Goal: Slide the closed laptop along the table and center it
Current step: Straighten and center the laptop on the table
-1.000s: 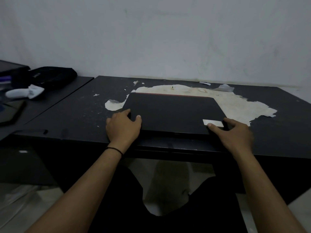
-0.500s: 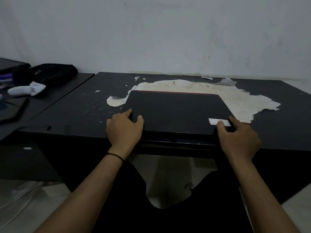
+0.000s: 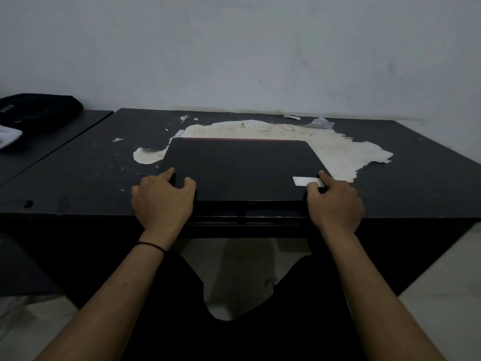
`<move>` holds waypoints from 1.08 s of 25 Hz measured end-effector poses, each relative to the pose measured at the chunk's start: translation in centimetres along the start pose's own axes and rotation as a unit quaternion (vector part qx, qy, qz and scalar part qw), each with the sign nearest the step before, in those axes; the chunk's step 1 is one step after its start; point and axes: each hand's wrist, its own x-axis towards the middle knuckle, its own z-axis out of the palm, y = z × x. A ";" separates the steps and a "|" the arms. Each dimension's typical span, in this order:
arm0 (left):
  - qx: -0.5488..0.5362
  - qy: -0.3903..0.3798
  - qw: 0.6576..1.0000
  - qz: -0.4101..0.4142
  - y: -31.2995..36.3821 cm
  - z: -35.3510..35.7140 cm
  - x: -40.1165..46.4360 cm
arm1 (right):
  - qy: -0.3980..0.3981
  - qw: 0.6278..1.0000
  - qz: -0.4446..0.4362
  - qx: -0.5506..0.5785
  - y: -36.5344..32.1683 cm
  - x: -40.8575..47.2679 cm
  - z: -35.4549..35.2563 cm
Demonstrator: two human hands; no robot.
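A closed black laptop (image 3: pixel 242 168) with a thin red strip along its far edge lies flat on the dark table (image 3: pixel 78 173), near the front edge and roughly mid-width. My left hand (image 3: pixel 162 201) grips its near-left corner, thumb on the lid. My right hand (image 3: pixel 335 204) grips the near-right corner, fingers beside a white sticker (image 3: pixel 307 181) on the lid.
A big pale patch of peeled surface (image 3: pixel 338 149) spreads behind and to the right of the laptop. A second table (image 3: pixel 46 149) on the left carries a black bag (image 3: pixel 39 113) and a white cloth (image 3: pixel 7 136). A wall stands right behind the table.
The laptop has slid to the right along the table with both hands on its near corners. My right hand has closed tighter on its corner.
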 end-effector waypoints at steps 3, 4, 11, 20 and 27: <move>0.006 0.004 1.000 -0.003 0.1 0.1 0.0 | -0.001 1.000 -0.003 0.002 0.3 0.2 0.3; 0.006 0.004 1.000 -0.002 0.0 0.1 0.0 | -0.001 1.000 -0.004 0.002 0.4 0.3 0.3; 0.118 0.008 0.990 0.075 -0.3 0.4 -0.6 | 0.017 0.999 -0.039 -0.013 0.5 0.0 0.7; 0.161 -0.048 0.954 0.250 3.0 2.7 -3.4 | -0.019 0.973 -0.229 -0.032 -5.1 -4.8 3.3; 0.174 -0.050 0.948 0.260 2.9 2.5 -4.0 | -0.015 0.972 -0.231 -0.029 -5.0 -5.0 3.2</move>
